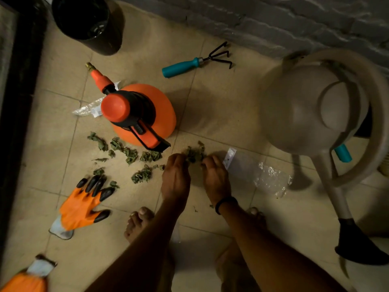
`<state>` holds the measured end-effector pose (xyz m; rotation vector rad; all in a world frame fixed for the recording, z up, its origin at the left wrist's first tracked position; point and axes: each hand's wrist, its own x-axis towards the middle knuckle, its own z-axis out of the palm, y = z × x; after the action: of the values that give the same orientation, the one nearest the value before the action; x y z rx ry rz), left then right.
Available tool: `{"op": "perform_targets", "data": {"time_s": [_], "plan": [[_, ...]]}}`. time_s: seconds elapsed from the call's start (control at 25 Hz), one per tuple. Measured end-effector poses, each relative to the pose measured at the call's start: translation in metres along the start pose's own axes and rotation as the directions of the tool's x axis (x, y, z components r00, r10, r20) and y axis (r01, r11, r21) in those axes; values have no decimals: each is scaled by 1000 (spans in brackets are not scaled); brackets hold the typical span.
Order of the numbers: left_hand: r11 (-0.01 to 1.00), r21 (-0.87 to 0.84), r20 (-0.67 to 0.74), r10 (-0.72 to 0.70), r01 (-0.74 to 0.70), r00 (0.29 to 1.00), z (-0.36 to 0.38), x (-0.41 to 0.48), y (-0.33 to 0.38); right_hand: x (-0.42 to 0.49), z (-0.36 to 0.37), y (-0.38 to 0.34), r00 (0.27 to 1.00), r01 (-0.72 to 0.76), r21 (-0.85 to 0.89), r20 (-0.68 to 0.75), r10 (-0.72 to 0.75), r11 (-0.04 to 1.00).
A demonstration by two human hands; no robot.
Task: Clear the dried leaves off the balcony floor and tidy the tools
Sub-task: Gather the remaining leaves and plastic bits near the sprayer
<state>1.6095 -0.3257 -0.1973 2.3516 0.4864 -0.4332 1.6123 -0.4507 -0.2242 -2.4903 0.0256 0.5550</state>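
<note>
Looking straight down from the head cam. Both arms reach out over the beige tiled floor (221, 98). Left hand (175, 175) and right hand (215, 178) meet at a clump of dried green leaves (194, 153), one on each side, fingers curled down into it. I read both hands as grasping the clump. Fingertips are hidden behind the knuckles, so I can't tell how tight. The clump is low over the tiles, just in front of the sprayer; can't tell if it's lifted.

More loose dried leaves (130, 154) lie scattered on the tiles left of the left hand, between sprayer and glove.

Tools:
- Round orange pressure sprayer with black pump collar (160, 106) stands upright, nozzle pointing up-left.
- Teal-handled hand rake with black prongs (183, 67) lies flat beyond it, near the grey brick wall (273, 17).
- Big beige plastic watering can (305, 108) stands on the right, spout toward me, black rose (355, 245) at its end. A teal handle (343, 153) pokes out beneath it; I can't tell which tool.
- Orange glove with black claw fingertips (82, 205) lies flat on the left, claws touching a few leaves.
- Second orange glove (27, 279) is cut off at the bottom-left corner.

Other items: round black pot (88, 22) top left. Crumpled clear plastic bag (269, 178) just right of the right hand. Another clear wrapper (88, 107) sits partly behind the sprayer. Black band (226, 203) on the right wrist. Bare foot (139, 222) beside the left forearm.
</note>
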Motion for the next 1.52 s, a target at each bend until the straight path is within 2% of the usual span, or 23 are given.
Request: {"op": "perform_targets", "data": {"time_s": [0.12,0.24,0.32,0.4,0.48,0.68,0.76,0.84,0.92,1.0,1.12,1.24,1.44,1.52], "plan": [[1000,25,111,3,-6,994,4,13,4,-8,-1,-8,988,-79,117,-125,93,990],[979,171,188,75,-108,979,6,19,2,-13,-12,-13,974,-205,261,-40,223,943],[952,263,228,99,-159,969,7,24,-2,-7,-15,-11,980,-193,275,2,200,942],[946,275,247,105,-173,963,4,28,-3,6,-13,-7,994,-104,186,-20,110,977],[970,189,216,109,-151,970,-2,30,-3,19,-7,-6,1000,-26,108,-9,28,994],[991,75,-64,115,-111,991,-15,15,-21,30,10,-2,999,49,-79,17,-48,996],[997,59,-107,58,-52,993,-22,3,-32,28,9,-10,999,-18,-66,-28,16,998],[1000,24,-110,-11,14,994,-30,-10,-37,24,-1,-20,985,-166,86,-31,169,982],[997,11,-113,-69,71,991,-43,-24,-34,11,-10,-30,931,-364,253,58,361,896],[994,10,-129,-109,111,986,-60,-37,-24,-11,-18,-43,860,-504,373,132,493,779],[980,-79,-140,-194,184,971,-103,-60,4,-48,-49,-79,777,-608,480,199,597,632],[926,-207,-108,-343,316,933,-156,-93,27,-81,-99,-131,736,-640,543,230,637,543],[859,-270,-137,-481,435,866,-316,-198,107,-157,-231,-272,739,-653,566,334,585,502],[819,-336,-161,-536,464,829,-380,-257,139,-197,-284,-328,766,-635,561,370,526,531]]}}
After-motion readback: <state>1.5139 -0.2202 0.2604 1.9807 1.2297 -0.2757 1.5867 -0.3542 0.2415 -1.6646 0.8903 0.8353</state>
